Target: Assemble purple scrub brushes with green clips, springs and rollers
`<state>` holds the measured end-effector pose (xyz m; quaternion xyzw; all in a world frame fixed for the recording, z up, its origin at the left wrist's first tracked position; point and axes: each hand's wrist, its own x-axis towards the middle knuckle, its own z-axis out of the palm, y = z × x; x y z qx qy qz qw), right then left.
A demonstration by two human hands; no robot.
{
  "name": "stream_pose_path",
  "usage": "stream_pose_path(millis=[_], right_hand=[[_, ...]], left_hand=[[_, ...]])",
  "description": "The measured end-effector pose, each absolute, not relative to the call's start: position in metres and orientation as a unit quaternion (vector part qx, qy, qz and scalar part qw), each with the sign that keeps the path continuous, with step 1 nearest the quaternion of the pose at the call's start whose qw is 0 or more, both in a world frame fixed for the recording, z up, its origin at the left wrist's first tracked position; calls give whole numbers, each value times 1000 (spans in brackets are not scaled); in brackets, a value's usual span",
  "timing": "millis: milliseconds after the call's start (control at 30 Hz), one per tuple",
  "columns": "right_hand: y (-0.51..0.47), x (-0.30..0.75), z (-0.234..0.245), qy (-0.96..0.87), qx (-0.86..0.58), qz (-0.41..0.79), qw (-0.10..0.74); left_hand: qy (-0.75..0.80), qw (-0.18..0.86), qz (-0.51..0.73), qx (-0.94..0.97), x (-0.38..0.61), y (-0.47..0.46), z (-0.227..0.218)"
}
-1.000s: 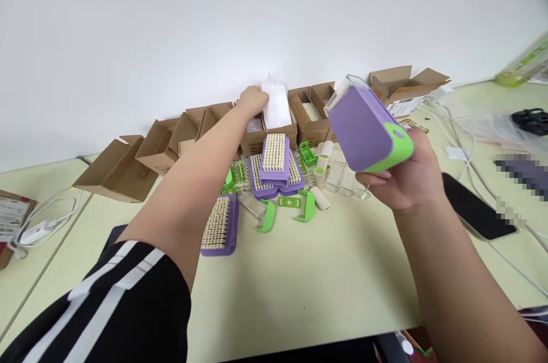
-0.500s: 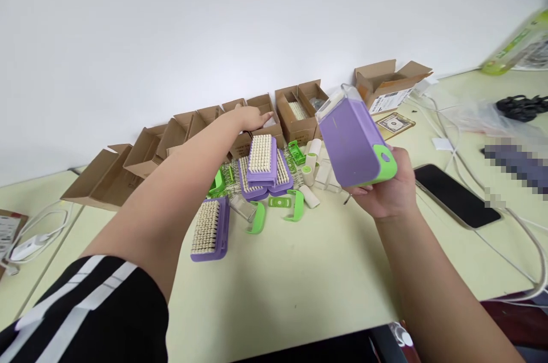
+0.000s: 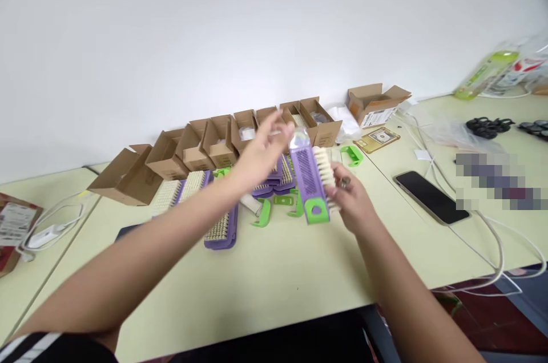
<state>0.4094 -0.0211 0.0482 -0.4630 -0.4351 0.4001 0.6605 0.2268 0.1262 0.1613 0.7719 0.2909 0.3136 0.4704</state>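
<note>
Fingers [image 3: 337, 187] of the right hand [image 3: 355, 206] curled and closed, pinching a purple-backed bristle brush [image 3: 305, 177] against its bristle side. Brush held in the air over the table, its long axis running away from the person and tilted slightly from upright in view. Green end cap [image 3: 317, 213] lies nearest the person, clear plastic end [image 3: 298, 140] farthest, and cream bristles [image 3: 324, 166] face right. Left hand [image 3: 259, 157], blurred, raised just beside the clear end, fingers spread, holding nothing. Beneath the hands, at least five further bristle brushes [image 3: 220, 232] lie on the pale green table [image 3: 274, 289], some stacked at centre, with three green C-shaped handles [image 3: 262, 213] about them. Beyond, at least nine open cardboard boxes [image 3: 218, 143] stand in a row along the wall. Black smartphone [image 3: 430, 197] lies at far right.
</note>
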Motion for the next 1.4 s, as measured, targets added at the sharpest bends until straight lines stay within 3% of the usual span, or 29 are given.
stream_pose_path(millis=[167,367,533,700,800,1033,1400], right_hand=[[-77,327,41,-510,-489,355,613],[-105,309,38,-536,-555,363,522],[-88,309,62,-524,-597,327,512],[-66,304,79,-585,-524,408,465],[-55,302,79,-582,-501,444,462],[-30,303,62,-566,-516,445,465],[-24,300,39,-553,-516,418,503]], left_hand=[[314,710,351,523,163,9,108],[348,798,308,384,113,-25,60],[326,688,269,590,84,-21,66],[363,498,258,744,73,-11,96],[386,445,237,773,73,-3,96],[357,462,200,787,73,15,75],[356,497,241,754,78,16,45]])
